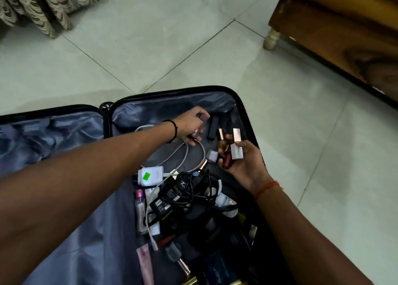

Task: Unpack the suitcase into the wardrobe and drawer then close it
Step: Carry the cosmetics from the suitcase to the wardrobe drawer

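The right hand (241, 162) grips lipstick tubes (233, 149) above the suitcase (243, 103); the left hand (191, 126) pinches another. They look light, stiff, slippery; hold them mid-body.

Could not read the small print on the black power adapter (167, 200), half buried under tangled black cable (200, 185). Lost the suitcase (176, 91) at the left and bottom edges, and the wooden furniture (336, 32) at the top and right edges. Could not identify the blurred item pinched in the left hand (191, 125).
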